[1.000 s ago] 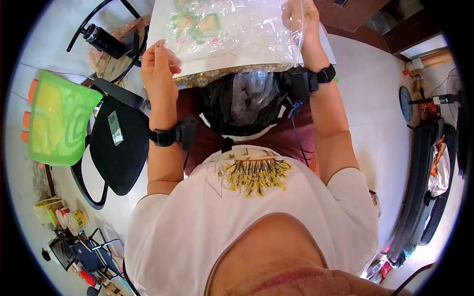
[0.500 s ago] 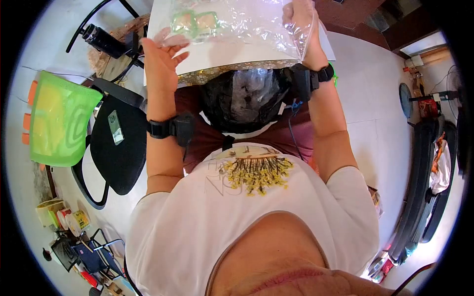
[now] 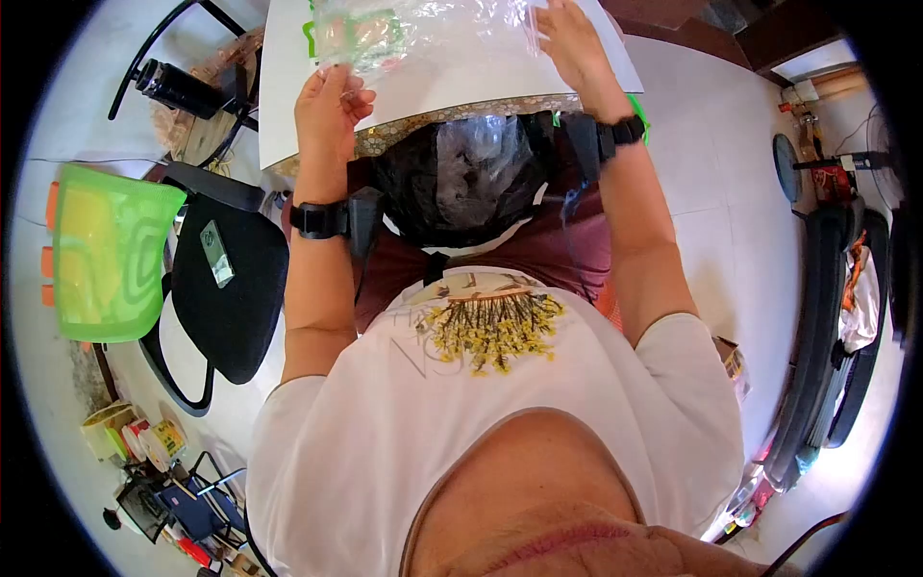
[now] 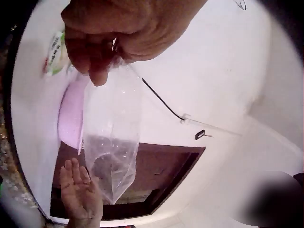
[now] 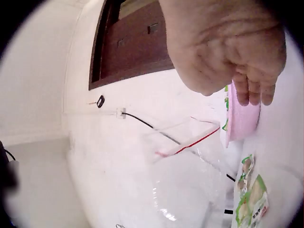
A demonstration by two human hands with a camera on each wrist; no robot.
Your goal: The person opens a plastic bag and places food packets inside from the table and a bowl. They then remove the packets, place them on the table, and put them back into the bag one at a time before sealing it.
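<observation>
the clear plastic bag (image 3: 452, 37) spans crosswise above the white table (image 3: 284, 111); left hand (image 3: 327, 117) pinches one end; right hand (image 3: 575, 50), fingers extended and empty, lies just beside the red-striped edge (image 5: 197, 140)

The head camera looks steeply down past the shirt (image 3: 481, 404) to the desk (image 3: 288, 120), its near edge crossing high in frame; this view is the farthest back. The left wrist camera, close by the left hand (image 4: 126, 35), faces across the bag (image 4: 111, 156) toward the right hand (image 4: 80, 194), turned sideways, desk at left. The right wrist camera, equally close, is turned oppositely, desk at right. All three share the bag; both wrist views share the basin (image 4: 71, 116), cable (image 4: 161, 99) and wall (image 4: 218, 71).
</observation>
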